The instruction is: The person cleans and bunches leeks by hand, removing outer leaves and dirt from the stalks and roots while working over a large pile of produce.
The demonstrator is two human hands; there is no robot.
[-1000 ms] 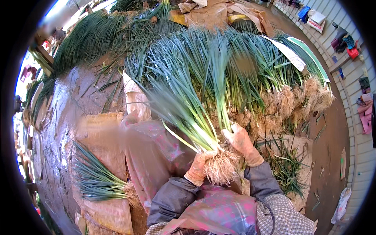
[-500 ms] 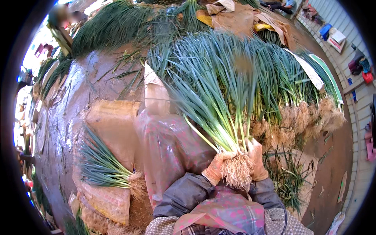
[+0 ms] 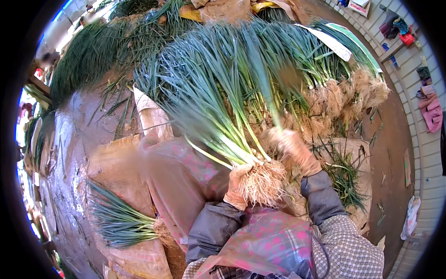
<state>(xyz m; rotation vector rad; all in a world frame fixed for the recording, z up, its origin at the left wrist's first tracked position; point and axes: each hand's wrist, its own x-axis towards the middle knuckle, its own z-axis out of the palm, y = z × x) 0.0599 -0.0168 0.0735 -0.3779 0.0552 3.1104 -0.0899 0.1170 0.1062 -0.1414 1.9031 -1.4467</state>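
My left hand [image 3: 238,187], in an orange-tan glove, is closed round the lower stems of a bunch of green onions [image 3: 218,132]. Pale roots hang beside the hand and the long leaves fan up and to the left. Just right of the bunch, my right hand [image 3: 291,148] is blurred by motion, its fingers closed on a single green onion [image 3: 275,114] whose smeared stalk points upward. Beyond both hands lies a wide row of loose green onions [image 3: 260,60], roots toward me. A separate smaller bunch [image 3: 123,218] rests on sacking at the left.
A pinkish plastic sheet [image 3: 176,176] covers my legs. Tan sacking [image 3: 114,162] lies on the wet floor [image 3: 76,153] to the left. Leaf scraps [image 3: 348,181] litter a mat at right, near a pale ribbed wall [image 3: 432,153]. More green onions [image 3: 88,60] are heaped at the far left.
My right hand has come off the bunch and moved right and up, now with one green onion in it. My left hand keeps the bunch, tilted further left. The whole view has shifted.
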